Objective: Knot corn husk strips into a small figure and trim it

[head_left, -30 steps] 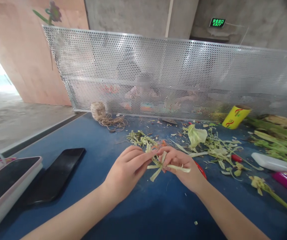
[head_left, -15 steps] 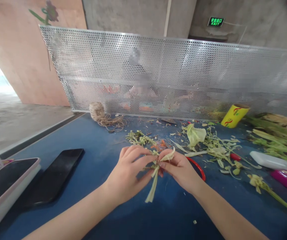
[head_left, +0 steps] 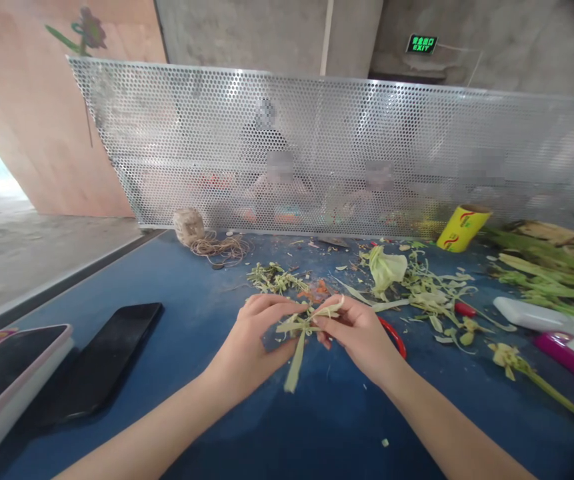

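Note:
Between my hands is a small bundle of pale green husk strips, with one long strip hanging down and shorter ends sticking out at the sides. My left hand curves round its left side, forefinger on top and thumb below. My right hand pinches the bundle from the right between thumb and fingers; those fingertips are partly hidden. Just beyond lies a pile of small greenish cuttings with orange scraps. A red loop-shaped handle shows beside my right wrist, the rest of it covered by the hand.
Phones lie at left. Behind are a twine ball and a perforated metal screen, with people beyond it. On the right lie a pale green husk, loose strips, a yellow roll, a white object and leafy stalks.
The view has shifted slightly. My left fingers have opened a little round the bundle, and more of its strips show on the left. My right hand keeps its pinch.

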`<action>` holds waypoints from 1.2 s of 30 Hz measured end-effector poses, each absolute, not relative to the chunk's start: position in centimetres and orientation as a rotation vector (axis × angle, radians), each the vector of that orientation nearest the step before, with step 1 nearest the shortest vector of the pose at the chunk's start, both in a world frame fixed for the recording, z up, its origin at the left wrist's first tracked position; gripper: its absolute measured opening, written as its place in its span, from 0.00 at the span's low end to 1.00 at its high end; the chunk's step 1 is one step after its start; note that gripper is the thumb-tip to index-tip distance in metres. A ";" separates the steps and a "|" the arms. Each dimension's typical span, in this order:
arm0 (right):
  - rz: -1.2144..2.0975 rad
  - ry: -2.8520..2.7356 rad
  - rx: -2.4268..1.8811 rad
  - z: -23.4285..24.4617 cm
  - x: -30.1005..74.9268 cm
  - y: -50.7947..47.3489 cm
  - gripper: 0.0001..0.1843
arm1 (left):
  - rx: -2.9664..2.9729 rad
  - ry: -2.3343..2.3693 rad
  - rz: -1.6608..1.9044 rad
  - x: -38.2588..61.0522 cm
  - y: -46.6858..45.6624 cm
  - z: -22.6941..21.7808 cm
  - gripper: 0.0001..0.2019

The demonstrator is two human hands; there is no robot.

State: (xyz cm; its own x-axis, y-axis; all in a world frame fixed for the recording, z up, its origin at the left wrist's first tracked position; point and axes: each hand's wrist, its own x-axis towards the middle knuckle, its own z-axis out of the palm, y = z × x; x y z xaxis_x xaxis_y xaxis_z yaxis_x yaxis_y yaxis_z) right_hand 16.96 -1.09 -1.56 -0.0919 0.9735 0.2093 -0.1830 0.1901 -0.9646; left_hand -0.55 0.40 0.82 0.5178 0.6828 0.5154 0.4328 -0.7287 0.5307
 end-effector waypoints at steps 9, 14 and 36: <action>0.914 -1.415 -1.011 -0.5 17.1 -1.6 0.11 | 2.187 1.026 0.789 -0.4 0.0 1.7 0.10; 0.840 -1.535 -0.890 -0.2 16.8 -1.8 0.16 | 1.721 0.861 0.722 0.0 0.6 1.0 0.14; -0.311 -2.143 -0.903 -0.9 16.9 -2.7 0.07 | 1.055 0.828 0.881 0.3 0.3 0.5 0.09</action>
State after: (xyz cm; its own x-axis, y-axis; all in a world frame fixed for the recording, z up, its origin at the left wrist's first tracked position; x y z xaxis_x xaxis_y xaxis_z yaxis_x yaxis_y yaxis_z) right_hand 16.95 -2.70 -0.95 -0.4481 0.5027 0.7392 0.6924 0.7183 -0.0688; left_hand 0.35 0.28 0.53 0.4137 0.8992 -0.1424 -0.1978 0.2414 0.9501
